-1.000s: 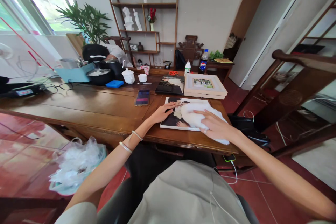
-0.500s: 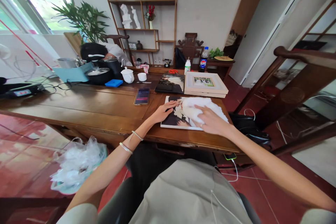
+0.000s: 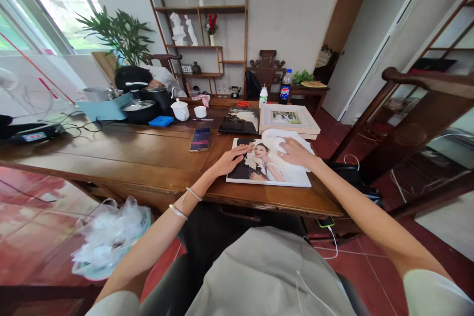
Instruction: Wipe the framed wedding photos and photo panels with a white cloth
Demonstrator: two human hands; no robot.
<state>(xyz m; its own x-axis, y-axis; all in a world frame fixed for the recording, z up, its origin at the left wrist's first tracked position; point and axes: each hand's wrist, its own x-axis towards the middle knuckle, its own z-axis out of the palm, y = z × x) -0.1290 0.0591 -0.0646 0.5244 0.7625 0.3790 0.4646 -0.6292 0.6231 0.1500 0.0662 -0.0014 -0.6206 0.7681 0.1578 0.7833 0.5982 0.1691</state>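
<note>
A large printed photo panel (image 3: 268, 173) lies flat near the front right edge of the wooden table (image 3: 140, 153). My left hand (image 3: 231, 158) rests flat on its left edge, fingers stretched out. My right hand (image 3: 296, 153) presses a white cloth (image 3: 281, 138) onto the far right part of the panel, fingers lying over the cloth.
Behind the panel are a framed picture stack (image 3: 289, 121), a dark photo print (image 3: 240, 119) and a phone (image 3: 201, 138). Pots, a teapot (image 3: 180, 108) and cables sit at the table's left. A person (image 3: 137, 79) bends behind it. A plastic bag (image 3: 107, 234) lies on the floor.
My right hand has slid the white cloth from the panel's near right corner up to its far right part, uncovering more of the picture. My left hand has stayed on the left edge.
</note>
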